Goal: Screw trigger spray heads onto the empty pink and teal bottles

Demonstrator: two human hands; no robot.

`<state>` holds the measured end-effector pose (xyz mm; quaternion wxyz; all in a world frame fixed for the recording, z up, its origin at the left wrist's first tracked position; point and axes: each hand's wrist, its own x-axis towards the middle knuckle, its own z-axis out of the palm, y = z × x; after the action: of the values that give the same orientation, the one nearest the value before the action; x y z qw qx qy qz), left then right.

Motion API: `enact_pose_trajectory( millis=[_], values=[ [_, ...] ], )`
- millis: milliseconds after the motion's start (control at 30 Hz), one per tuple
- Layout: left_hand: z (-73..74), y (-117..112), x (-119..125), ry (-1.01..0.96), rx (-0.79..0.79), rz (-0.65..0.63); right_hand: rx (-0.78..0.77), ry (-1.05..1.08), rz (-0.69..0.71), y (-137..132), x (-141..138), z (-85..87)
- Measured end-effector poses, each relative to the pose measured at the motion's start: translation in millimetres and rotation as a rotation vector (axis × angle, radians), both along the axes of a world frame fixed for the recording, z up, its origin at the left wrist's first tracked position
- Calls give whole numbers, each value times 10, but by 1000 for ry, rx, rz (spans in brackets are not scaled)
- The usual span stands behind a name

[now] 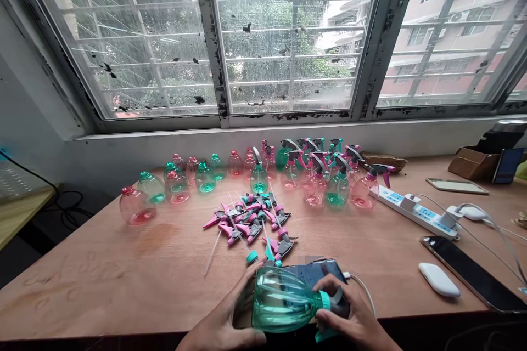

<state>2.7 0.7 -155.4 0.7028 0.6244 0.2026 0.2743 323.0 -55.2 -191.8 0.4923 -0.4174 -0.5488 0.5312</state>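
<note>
Clear glossy plastic on matt, stained wood.

The green spray bottle (286, 299) is see-through, shiny, ribbed plastic; the loose trigger heads (251, 222) are opaque pink, teal and grey plastic. The tabletop (123, 269) is bare plywood, matt and blotched. The power strip (415, 211) is smooth white plastic, the phone (473, 271) glossy black glass, and the window frame (212, 44) carries flaking paint.

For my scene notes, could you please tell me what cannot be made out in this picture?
Head view: the sprayer top on the green bottle, mostly covered by the right hand.
Head view: the screen of the phone, partly behind the bottle, with a blurred patch.
Head view: the left hand, its wrist cut off by the bottom edge.
</note>
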Motion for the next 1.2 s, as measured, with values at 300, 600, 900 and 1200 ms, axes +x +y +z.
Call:
enact_pose_trajectory(
  millis=[300,600,900,1200],
  values=[
    [-48,-15,-6,-3,13,18,7,-54,20,2,32,2],
    [78,-8,8,83,68,-29,-36,-18,3,-7,17,-7],
    [122,10,7,49,64,-20,-6,-47,9,-4,8,22],
    [-21,22,-39,1,26,17,-34,-48,-13,-6,9,-24]
  ],
)
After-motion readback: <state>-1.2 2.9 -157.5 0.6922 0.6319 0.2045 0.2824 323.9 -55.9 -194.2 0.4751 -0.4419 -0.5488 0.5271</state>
